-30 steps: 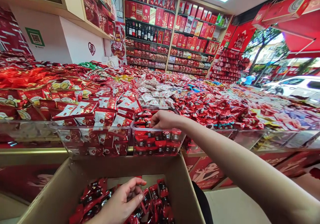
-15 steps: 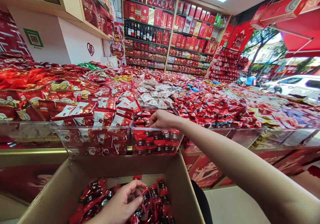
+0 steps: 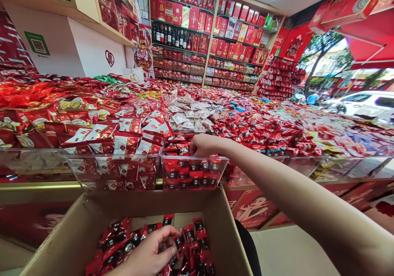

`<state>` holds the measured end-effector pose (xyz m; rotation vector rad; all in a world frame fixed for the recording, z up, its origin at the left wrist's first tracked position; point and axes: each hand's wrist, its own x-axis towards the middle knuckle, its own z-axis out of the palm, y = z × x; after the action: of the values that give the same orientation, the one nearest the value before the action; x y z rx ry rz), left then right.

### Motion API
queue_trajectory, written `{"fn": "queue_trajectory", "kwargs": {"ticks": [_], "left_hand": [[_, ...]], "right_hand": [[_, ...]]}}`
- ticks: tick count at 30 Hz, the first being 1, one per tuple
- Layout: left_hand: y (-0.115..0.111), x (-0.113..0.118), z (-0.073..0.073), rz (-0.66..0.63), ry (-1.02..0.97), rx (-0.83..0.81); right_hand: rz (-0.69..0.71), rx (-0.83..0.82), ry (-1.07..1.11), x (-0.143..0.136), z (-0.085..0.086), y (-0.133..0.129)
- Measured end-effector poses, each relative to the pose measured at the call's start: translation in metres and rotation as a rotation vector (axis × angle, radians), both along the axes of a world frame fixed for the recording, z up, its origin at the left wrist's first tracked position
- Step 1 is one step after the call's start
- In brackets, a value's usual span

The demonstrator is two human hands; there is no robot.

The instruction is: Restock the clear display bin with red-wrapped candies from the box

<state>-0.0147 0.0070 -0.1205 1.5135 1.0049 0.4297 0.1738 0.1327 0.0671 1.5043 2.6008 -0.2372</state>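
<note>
Inside the clear bin point(image 3: 192, 173) of dark red wrapped candies, my right hand point(image 3: 207, 144) is down at the candies, its fingers curled; what lies under the fingertips is hidden. Below, an open cardboard box point(image 3: 147, 202) holds loose candies point(image 3: 191, 243) in the same kind of red and black wrappers. My left hand point(image 3: 158, 247) rests over these candies, thumb and fingers bent towards each other, touching a wrapper. Whether it grips one is too small to tell.
To the left stands a clear bin point(image 3: 113, 171) of red and white packets. Piles of wrapped sweets point(image 3: 255, 128) cover the display counter. Shelves of bottles and boxes point(image 3: 181, 17) rise behind. A white car point(image 3: 366, 103) is outside at the right.
My right hand has shifted slightly to the right within the clear bin. My left hand has stayed nearly in place over the box's candies.
</note>
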Motion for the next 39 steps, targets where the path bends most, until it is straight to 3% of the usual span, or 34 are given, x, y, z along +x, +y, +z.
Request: {"fn": "queue_trajectory", "kwargs": {"ticks": [10, 18, 22, 29, 39], "left_hand": [[0.001, -0.003, -0.006, -0.026, 0.005, 0.012], [0.0, -0.003, -0.007, -0.039, 0.025, 0.022], [0.0, -0.004, -0.008, -0.044, 0.029, 0.021], [0.001, -0.002, -0.008, -0.046, 0.039, 0.024], [-0.002, -0.004, -0.003, -0.056, 0.084, 0.047]], "right_hand": [[0.004, -0.112, -0.105, 0.005, 0.007, 0.001], [0.104, -0.014, 0.219, -0.01, 0.0, 0.003], [0.132, -0.037, 0.183, -0.013, -0.004, 0.005], [0.042, -0.158, 0.163, -0.009, -0.005, 0.007], [0.08, -0.072, 0.198, -0.009, -0.008, 0.008]]}}
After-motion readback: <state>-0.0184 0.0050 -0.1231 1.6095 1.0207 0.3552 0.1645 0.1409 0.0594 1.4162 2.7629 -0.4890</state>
